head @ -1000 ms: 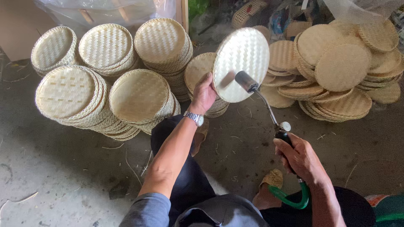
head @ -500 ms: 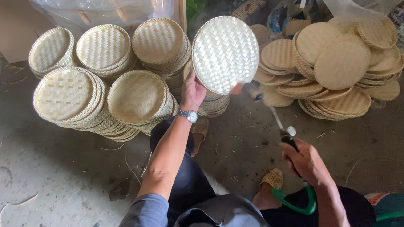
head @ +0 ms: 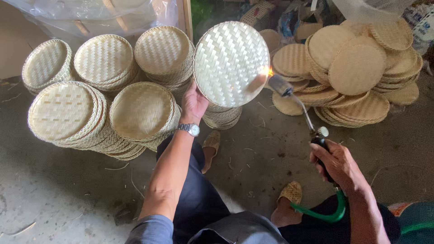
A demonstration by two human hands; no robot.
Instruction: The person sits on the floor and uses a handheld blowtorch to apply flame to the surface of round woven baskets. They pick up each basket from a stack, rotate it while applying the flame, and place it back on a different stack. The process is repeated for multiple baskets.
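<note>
Round pale woven bamboo tray (head: 231,63), held up tilted with its flat weave towards the camera, sits in the left hand (head: 193,105), whose fingers are clamped on its lower left rim; the right hand (head: 337,160) is wrapped tight around the black grip of a long metal gas torch (head: 298,106) fed by a green hose (head: 322,213); the two hands are well apart; a small orange flame shows at the torch tip, right at the tray's right edge, so the step in hand looks like singeing stray fibres off the rim; the next move, as I judge it, calls for turning the tray in the fingers so a fresh stretch of rim meets the flame, kept brief so the weave does not scorch; the grey concrete floor (head: 271,153), littered with thin bamboo slivers, carries everything; leaning stacks of pale rimmed trays (head: 104,104) stand to the left, and a loose heap of browner flat woven discs (head: 357,68) lies to the right; clear plastic sheeting (head: 90,13) hangs behind the left stacks; the person sits low, sandalled feet (head: 289,194) on the floor.
</note>
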